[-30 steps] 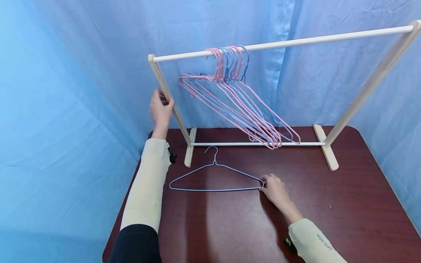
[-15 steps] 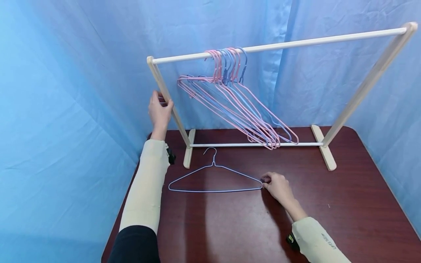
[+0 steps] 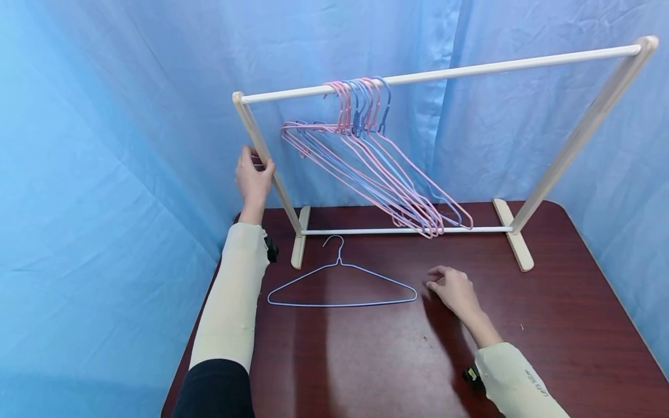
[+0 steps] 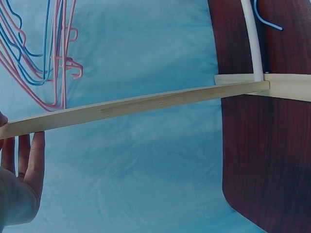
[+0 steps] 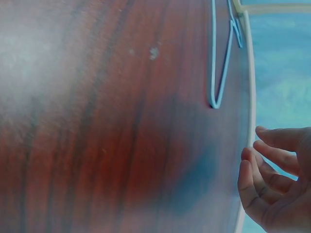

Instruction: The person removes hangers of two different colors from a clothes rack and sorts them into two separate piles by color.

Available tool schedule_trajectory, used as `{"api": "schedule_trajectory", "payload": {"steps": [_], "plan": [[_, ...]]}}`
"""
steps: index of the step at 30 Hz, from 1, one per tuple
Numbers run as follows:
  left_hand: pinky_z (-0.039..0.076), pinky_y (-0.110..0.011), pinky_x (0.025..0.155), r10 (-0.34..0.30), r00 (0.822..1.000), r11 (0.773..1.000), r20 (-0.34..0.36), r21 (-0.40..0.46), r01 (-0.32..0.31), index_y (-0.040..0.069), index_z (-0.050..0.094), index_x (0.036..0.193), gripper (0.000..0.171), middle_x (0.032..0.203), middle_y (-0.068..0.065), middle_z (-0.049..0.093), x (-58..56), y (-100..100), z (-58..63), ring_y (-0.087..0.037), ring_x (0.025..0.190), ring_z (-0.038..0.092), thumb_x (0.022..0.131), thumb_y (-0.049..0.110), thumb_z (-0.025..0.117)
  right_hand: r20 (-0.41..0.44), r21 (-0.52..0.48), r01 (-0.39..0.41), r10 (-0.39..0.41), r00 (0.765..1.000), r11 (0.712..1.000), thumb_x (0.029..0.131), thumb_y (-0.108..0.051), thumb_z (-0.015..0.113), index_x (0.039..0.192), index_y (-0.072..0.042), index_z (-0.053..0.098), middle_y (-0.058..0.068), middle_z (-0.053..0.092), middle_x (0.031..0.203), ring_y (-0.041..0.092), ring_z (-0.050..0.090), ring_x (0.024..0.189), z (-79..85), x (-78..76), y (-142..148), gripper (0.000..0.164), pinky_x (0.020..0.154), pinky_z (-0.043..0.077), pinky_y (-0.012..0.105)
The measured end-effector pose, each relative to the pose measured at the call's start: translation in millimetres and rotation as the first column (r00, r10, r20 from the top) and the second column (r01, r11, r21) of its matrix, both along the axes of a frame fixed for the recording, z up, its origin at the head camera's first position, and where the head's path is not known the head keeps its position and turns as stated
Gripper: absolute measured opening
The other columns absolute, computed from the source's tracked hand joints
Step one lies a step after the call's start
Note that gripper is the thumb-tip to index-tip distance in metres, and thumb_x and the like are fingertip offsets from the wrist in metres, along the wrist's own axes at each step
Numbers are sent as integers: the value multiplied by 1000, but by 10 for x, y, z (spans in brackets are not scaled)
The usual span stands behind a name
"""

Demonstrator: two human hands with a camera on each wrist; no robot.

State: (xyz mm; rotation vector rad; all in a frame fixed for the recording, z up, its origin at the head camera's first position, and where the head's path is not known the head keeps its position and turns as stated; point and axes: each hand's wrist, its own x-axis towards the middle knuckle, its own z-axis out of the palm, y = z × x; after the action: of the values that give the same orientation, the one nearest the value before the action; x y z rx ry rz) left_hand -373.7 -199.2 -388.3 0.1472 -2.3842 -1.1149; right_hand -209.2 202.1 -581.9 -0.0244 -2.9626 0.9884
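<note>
A thin blue wire hanger (image 3: 340,305) lies flat on the dark red table (image 3: 366,360), its hook toward the rack. Just beyond the hanger's right end is my right hand (image 3: 456,290), with loosely bent fingers and nothing in them. A gap shows between that hand and the hanger in the right wrist view. My left hand (image 3: 254,181) grips the left post (image 3: 283,190) of the clothes rack about halfway up, thumb on one side and fingers on the other. Several pink and blue hangers (image 3: 343,110) hang bunched on the left half of the top bar (image 3: 496,68).
The rack stands at the back of the table on a left foot (image 3: 299,247) and a right foot (image 3: 514,237), joined by a low white rod (image 3: 360,231). Blue curtains (image 3: 104,174) surround the table behind and at both sides.
My right hand has let go of the blue hanger's right end and moved away to the right. The hanger stays flat on the table, and my left hand keeps its grip on the post.
</note>
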Motion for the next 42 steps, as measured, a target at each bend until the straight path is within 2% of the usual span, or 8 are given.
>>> {"api": "schedule_trajectory", "payload": {"steps": [18, 23, 25, 27, 30, 32, 38, 42], "plan": [[58, -43, 87, -9, 1000, 998, -25, 59, 11, 3, 55, 110, 24, 113, -18, 64, 1, -25, -30, -30, 104, 69, 95, 21, 62, -103, -47, 18, -23, 994, 999, 92, -13, 69, 116, -1, 69, 20, 75, 102, 37, 73, 93, 402, -85, 216, 27, 80, 53, 54], [59, -44, 84, -12, 1000, 994, -25, 107, 14, 4, 57, 105, 22, 111, -19, 67, 16, -35, -19, -30, 101, 70, 94, 21, 65, -163, -79, 18, -31, 986, 997, 92, -13, 70, 115, -2, 70, 20, 75, 102, 37, 74, 91, 549, -96, 303, 26, 71, 55, 41], [59, -44, 84, -10, 1000, 994, -19, 112, 12, 4, 57, 104, 22, 111, -19, 67, 20, -33, -10, -30, 101, 70, 94, 22, 65, -188, -90, 24, -41, 981, 996, 92, -14, 70, 114, -2, 71, 19, 76, 101, 31, 75, 87, 613, -105, 349, 25, 67, 52, 29], [59, -44, 84, -8, 1000, 993, -15, 116, 10, 5, 57, 104, 22, 111, -19, 67, 21, -32, -5, -30, 101, 71, 94, 22, 65, -207, -107, 31, -53, 977, 994, 92, -15, 70, 114, -2, 71, 19, 76, 101, 14, 74, 81, 686, -108, 394, 25, 64, 48, 19], [59, -44, 83, -3, 1000, 993, -11, 117, 4, 5, 57, 103, 21, 111, -18, 68, 22, -31, -1, -30, 100, 71, 93, 22, 65, -233, -147, 33, -67, 970, 989, 92, -15, 71, 114, -1, 71, 20, 75, 102, -14, 60, 76, 816, -113, 453, 26, 62, 43, 8], [59, -44, 82, -4, 1000, 993, -10, 117, 5, 5, 57, 103, 21, 110, -18, 69, 25, -31, -1, -30, 100, 71, 93, 22, 66, -253, -181, 32, -78, 964, 983, 92, -13, 71, 114, 0, 71, 23, 75, 102, -25, 50, 74, 907, -124, 488, 26, 62, 42, 4], [58, -44, 83, -4, 1000, 993, -4, 121, 5, 5, 58, 105, 23, 111, -19, 68, 28, -27, 0, -30, 101, 70, 93, 23, 65, -277, -199, 52, -107, 955, 979, 94, -15, 67, 118, -2, 70, 25, 73, 102, -28, 48, 69, 1190, -149, 566, 27, 57, 42, 6], [58, -44, 84, -5, 1000, 992, -5, 125, 6, 5, 58, 105, 23, 111, -18, 68, 28, -31, -3, -30, 101, 70, 93, 23, 65, -284, -203, 49, -107, 953, 978, 96, -18, 65, 119, -4, 71, 7, 75, 92, -24, 51, 68, 1333, -164, 579, 27, 55, 43, 10]]}}
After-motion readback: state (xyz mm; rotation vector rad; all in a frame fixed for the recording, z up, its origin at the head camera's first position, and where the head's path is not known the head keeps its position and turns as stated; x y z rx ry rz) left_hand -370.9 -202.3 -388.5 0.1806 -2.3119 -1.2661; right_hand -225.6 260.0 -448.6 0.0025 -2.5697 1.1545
